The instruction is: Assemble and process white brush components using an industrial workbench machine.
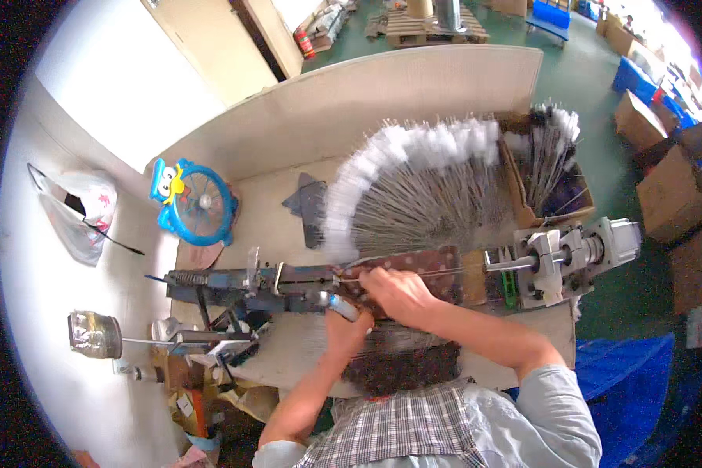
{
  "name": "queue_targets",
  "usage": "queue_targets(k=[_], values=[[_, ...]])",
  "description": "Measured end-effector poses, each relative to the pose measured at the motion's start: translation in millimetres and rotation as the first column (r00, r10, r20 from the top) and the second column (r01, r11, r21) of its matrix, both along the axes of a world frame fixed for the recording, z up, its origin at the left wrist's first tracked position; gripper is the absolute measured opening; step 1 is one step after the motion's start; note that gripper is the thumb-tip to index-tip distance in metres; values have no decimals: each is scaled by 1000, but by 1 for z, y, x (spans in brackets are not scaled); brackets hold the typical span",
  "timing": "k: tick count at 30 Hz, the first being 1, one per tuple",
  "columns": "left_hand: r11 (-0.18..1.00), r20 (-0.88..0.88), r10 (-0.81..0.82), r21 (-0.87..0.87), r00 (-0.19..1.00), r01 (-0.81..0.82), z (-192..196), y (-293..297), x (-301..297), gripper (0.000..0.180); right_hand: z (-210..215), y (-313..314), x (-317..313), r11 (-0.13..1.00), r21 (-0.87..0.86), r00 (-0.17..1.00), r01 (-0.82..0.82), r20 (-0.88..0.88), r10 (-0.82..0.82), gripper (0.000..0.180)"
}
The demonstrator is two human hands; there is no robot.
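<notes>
My left hand (pixel 346 334) is closed round a blue-and-white cylinder (pixel 343 307), like a tool handle, at the right end of a long dark metal fixture (pixel 226 290). Just to its right, my right hand (pixel 398 295) has its fingers pressed together at a thin metal wire (pixel 437 274); the fingertips are partly hidden. That wire stretches right toward the shaft of a motor unit (pixel 554 261). Under both hands lies a dark brown spotted cloth (pixel 443 290). Beyond them, many white-tipped brushes (pixel 413 187) with thin wire stems fan out on the table.
A cardboard box (pixel 520 183) of dark and white brushes stands at the right. A blue cartoon-shaped fan (pixel 199 201) and a flat dark plate (pixel 312 210) are at the left. Low boards (pixel 351 86) edge the table's back. A plastic bag (pixel 82 214) hangs on the left wall.
</notes>
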State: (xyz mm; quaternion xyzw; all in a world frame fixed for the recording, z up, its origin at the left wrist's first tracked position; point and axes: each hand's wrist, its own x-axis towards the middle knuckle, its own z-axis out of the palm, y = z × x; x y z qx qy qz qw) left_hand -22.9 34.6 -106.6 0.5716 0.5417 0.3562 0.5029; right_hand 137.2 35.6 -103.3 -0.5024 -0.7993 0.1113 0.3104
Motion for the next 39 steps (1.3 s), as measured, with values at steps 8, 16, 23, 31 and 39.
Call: queue_targets(k=[8,16,23,31,39], values=[[958,265,273,-160,925,-237,-20,-2,-70,19,19,-8,10,985,-142,989,-93,97,108,18],[678,499,732,-594,464,-433,-36,-9,-189,24,37,-4,8,963,-256,980,-81,154,123,21],[668,547,744,-595,383,-447,-39,-7,-191,15,57,-8,4,904,-427,977,-10,190,100,22],[602,528,788,-552,316,-577,-36,-6,-159,8,77,-20,35,964,-241,993,-113,10,119,21],[991,257,119,25,959,-130,20,-37,9,8,81,-1,67,983,-172,987,69,-133,-92,21]])
